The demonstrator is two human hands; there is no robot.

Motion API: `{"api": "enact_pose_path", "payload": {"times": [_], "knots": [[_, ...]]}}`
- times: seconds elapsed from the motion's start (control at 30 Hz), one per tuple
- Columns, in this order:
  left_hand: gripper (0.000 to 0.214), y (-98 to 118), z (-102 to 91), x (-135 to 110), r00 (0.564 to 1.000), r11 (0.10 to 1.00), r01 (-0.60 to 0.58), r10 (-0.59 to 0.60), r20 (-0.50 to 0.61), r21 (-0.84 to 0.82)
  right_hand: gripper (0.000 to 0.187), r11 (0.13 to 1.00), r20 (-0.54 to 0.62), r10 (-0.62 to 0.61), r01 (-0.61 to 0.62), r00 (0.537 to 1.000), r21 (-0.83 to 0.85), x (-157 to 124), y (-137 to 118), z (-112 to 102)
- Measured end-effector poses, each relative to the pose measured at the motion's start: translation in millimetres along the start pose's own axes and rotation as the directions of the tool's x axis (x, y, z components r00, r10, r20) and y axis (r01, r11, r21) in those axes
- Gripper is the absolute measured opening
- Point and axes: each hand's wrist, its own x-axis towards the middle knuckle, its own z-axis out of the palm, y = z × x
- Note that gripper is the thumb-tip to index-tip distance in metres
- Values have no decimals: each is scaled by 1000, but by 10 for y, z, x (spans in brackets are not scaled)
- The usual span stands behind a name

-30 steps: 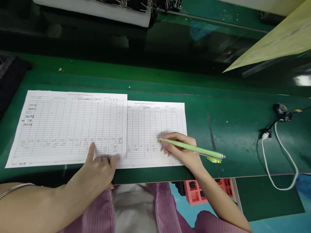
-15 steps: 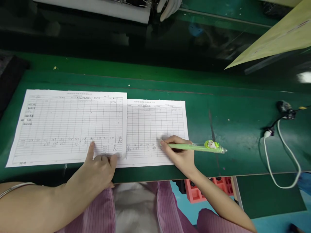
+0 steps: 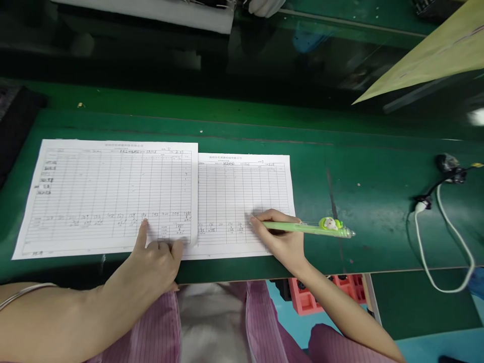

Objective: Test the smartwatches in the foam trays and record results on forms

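Note:
My right hand (image 3: 282,239) is closed around a light green pen (image 3: 291,227) with a small white-and-green figure near its top end. The pen's tip is hidden by my fingers, over the right printed form (image 3: 242,196). On the left form (image 3: 91,201) my left hand (image 3: 157,259) rests at the lower edge. Its index finger points at a handwritten number in the bottom rows, its thumb is apart, and its other fingers are bent with nothing in them. The left form overlaps the right one's left side. Both carry table grids with handwritten figures.
A white cable (image 3: 446,237) joined to a black connector lies on the green bench (image 3: 359,201) at right and hangs past its front edge. Red trays (image 3: 302,297) stand below. A yellow sheet (image 3: 427,60) juts in at upper right. Another person's gloved hand (image 3: 264,7) shows at the top.
The gloved hand at the top has drawn upward, partly out of view. My own hands keep nearly the same places on the forms, and the view has shifted slightly.

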Motion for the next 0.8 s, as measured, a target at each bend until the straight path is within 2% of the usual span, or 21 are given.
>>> {"api": "enact_pose_path", "payload": {"times": [0.5,0.67,0.8], "knots": [[54,-25,-28,0,1000,1000,-17,17,-22,-12,24,1000,19,-18,18,1000,14,14,-14,-3],[49,-24,-40,5,1000,1000,-3,2,-5,-8,24,1000,-15,5,-4,1000,19,1,7,2],[56,-9,-26,-2,1000,1000,8,-8,-18,-10,23,999,-13,19,-19,1000,37,0,5,5]]}}
